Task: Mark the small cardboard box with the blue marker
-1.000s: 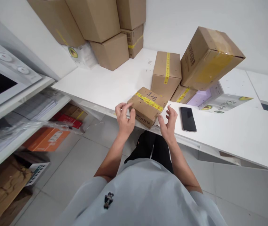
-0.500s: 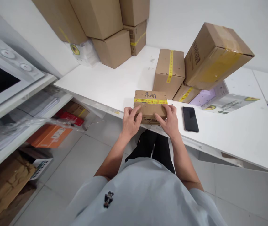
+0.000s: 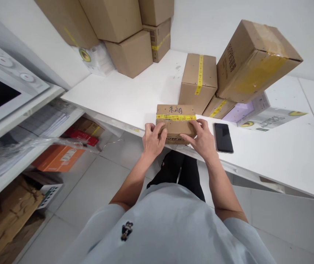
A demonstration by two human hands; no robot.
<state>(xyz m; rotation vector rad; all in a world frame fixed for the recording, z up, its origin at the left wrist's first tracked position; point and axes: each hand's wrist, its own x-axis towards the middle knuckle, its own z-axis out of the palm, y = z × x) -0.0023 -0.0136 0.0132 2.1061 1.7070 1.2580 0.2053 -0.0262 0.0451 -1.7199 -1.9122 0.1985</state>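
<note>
A small cardboard box (image 3: 176,126) with yellow printed tape and handwriting on top rests at the front edge of the white table. At its near left corner, my left hand (image 3: 154,139) is closed, the fingers bent over the top edge and the thumb against the front. My right hand (image 3: 203,138) grips the right end, fingers along the side and thumb across the front. A black phone (image 3: 223,138) lies on the table just right of my right hand. The box's underside is hidden.
Behind stand a taped cardboard box (image 3: 199,79), a larger tilted-looking box (image 3: 256,62) and an avocado-printed carton (image 3: 274,116). Stacked boxes (image 3: 132,53) fill the back left. A shelf with a microwave (image 3: 8,84) and an orange box (image 3: 56,157) is at left.
My right hand has shifted slightly to the right, its fingers spreading a little along the box's end. The left hand and the box have hardly moved. The camera view has turned slightly.
</note>
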